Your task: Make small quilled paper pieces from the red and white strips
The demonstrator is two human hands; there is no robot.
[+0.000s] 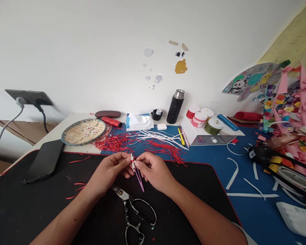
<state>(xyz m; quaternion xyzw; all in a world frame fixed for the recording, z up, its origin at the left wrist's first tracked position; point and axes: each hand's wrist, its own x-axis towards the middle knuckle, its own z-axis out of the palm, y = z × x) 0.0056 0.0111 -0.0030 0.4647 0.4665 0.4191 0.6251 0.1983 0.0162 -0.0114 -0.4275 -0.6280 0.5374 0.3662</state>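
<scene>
Both hands meet above the black mat, at its far side. My left hand (pixel 119 165) is closed, thumb and fingers pinching a small white-and-red knotted cord (pixel 133 163). My right hand (pixel 151 168) pinches the other side of the same knot, fingers curled. A slim purple V-shaped tool (pixel 139 180), like tweezers, slants down from the knot between the hands; its upper end is hidden at the fingers. Below them lie large scissors (pixel 127 197) with worn silver-and-black handles, their blade tips covered by my left hand and wrist.
Red cord lengths (pixel 114 141) and white cords (pixel 160 136) lie beyond the hands, near a red thread spool (pixel 112 121). At left are a woven basket (pixel 76 134) and a phone (pixel 44 160). A black flask (pixel 175 107) and lidded jars (pixel 199 119) stand by the wall.
</scene>
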